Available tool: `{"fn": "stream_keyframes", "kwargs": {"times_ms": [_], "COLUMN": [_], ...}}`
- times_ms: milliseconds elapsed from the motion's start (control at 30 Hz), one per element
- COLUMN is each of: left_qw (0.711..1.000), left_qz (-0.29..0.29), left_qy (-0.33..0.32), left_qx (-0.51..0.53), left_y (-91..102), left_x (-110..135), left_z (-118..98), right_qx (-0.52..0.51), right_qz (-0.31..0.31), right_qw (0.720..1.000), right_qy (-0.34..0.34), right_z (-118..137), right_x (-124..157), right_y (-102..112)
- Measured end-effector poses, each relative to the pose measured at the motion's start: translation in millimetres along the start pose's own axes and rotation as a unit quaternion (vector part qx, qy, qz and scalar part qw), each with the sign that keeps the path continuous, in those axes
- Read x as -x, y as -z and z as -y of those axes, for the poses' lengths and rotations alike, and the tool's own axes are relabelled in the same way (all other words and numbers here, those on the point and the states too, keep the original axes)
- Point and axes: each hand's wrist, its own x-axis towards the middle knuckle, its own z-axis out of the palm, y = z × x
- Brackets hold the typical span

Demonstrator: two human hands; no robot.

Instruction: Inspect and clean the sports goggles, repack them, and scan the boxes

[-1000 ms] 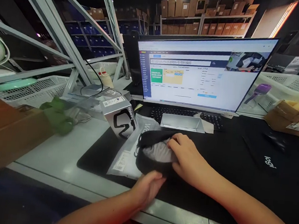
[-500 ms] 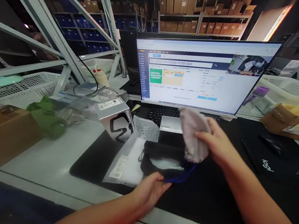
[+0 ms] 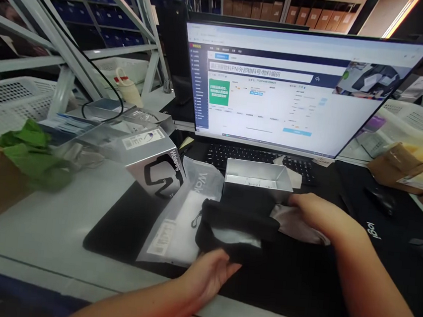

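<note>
My left hand (image 3: 210,273) pinches the lower edge of a black item (image 3: 241,221), which looks like goggles with a pale, shiny middle. A thin cord with a toggle hangs at its left end. My right hand (image 3: 311,210) is closed on a limp greyish cloth pouch (image 3: 297,224), low over the mat; its fingertips are partly hidden. Behind the black item stands an open silver box tray (image 3: 258,175). To the left, a frosted plastic bag (image 3: 187,216) with a white label lies flat, beside a silver "Wakening" box (image 3: 158,168) printed with a goggles picture.
A large monitor (image 3: 257,108) and keyboard (image 3: 230,155) stand at the back. The black desk mat (image 3: 115,229) bears a mouse (image 3: 379,199) at right. Brown cartons, green wrap (image 3: 34,156) and white baskets (image 3: 10,104) flank the desk. Metal struts rise at left.
My right hand has lowered the grey cloth pouch from upright above the black item to the mat at its right. My left hand keeps its hold. The view has tipped down.
</note>
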Motion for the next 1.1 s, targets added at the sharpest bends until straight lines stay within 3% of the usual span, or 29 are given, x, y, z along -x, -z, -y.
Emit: {"fn": "stream_keyframes", "kwargs": {"times_ms": [67, 133, 167, 200, 233, 267, 367, 500, 600, 767, 867, 933, 1033, 1100], "left_qw": [1.000, 1.000, 1.000, 0.999, 0.999, 0.999, 0.998, 0.997, 0.997, 0.997, 0.996, 0.996, 0.997, 0.997], "left_qz": [0.003, 0.015, 0.022, 0.026, 0.027, 0.026, 0.033, 0.066, 0.054, 0.042, 0.042, 0.039, 0.020, 0.017], "left_qy": [-0.003, -0.001, 0.001, 0.002, 0.000, -0.004, -0.012, -0.010, -0.021, -0.046, -0.050, -0.050, -0.050, -0.049], "left_qx": [-0.007, -0.015, -0.020, -0.025, -0.033, -0.041, -0.058, -0.048, -0.042, -0.047, -0.058, -0.061, -0.061, -0.058], "left_y": [3.0, 4.4, 4.4, 4.0, 3.2, 2.2, -1.3, -4.0, -3.5, -2.8, -3.2, -3.7, -4.1, -3.5], "left_x": [-1, -1, -1, -1, 0, 0, 1, 0, -3, -4, -2, -1, 0, -1], "left_z": [2, 4, 5, 6, 7, 7, 8, 7, 8, 12, 13, 12, 12, 12], "right_qx": [0.000, -0.056, -0.112, -0.156, -0.170, -0.165, -0.080, 0.022, 0.072, -0.058, -0.169, -0.218, -0.206, -0.112], "right_qz": [-0.038, -0.059, -0.046, 0.009, 0.055, 0.051, -0.016, -0.032, -0.054, -0.074, -0.032, -0.039, -0.173, -0.261], "right_qw": [0.999, 0.988, 0.966, 0.935, 0.911, 0.910, 0.942, 0.943, 0.950, 0.957, 0.944, 0.933, 0.939, 0.955], "right_qy": [0.016, 0.131, 0.228, 0.319, 0.372, 0.378, 0.325, 0.331, 0.301, 0.276, 0.282, 0.285, 0.213, 0.092], "right_z": [7, 21, 32, 44, 56, 68, 91, 98, 99, 93, 81, 66, 31, 4], "right_x": [21, 50, 63, 73, 78, 78, 59, 26, 19, 28, 35, 41, 48, 49], "right_y": [2, 7, 8, 8, 6, 2, -13, -22, -18, -4, 8, 18, 33, 40]}}
